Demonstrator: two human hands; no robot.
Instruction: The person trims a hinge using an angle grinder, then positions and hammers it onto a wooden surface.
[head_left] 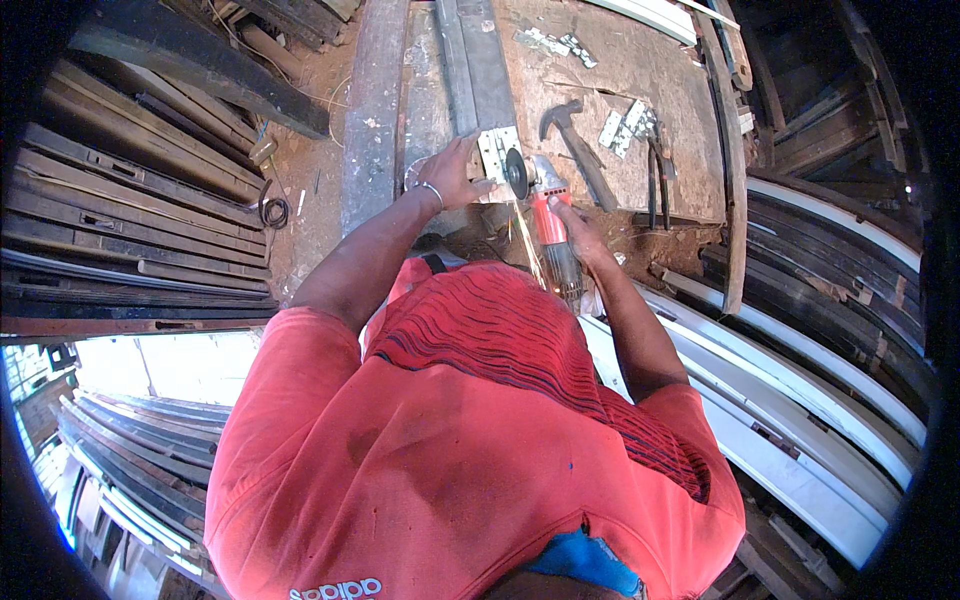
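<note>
A red angle grinder with a dark disc is held in my right hand, the fingers wrapped round its body. Its disc meets the edge of a pale metal hinge with holes, and orange sparks stream back toward me. At the hinge's left side, my left hand, with a bracelet at the wrist, grips the hinge against the bench, thumb close to the disc. Some of the left fingers are hidden. A dark metal bar runs away from the hinge along the bench.
On the wooden bench, a claw hammer lies right of the grinder. Dark-handled pliers and more hinges are farther right; others lie toward the back. Stacked timber lines the left; long white boards are at right.
</note>
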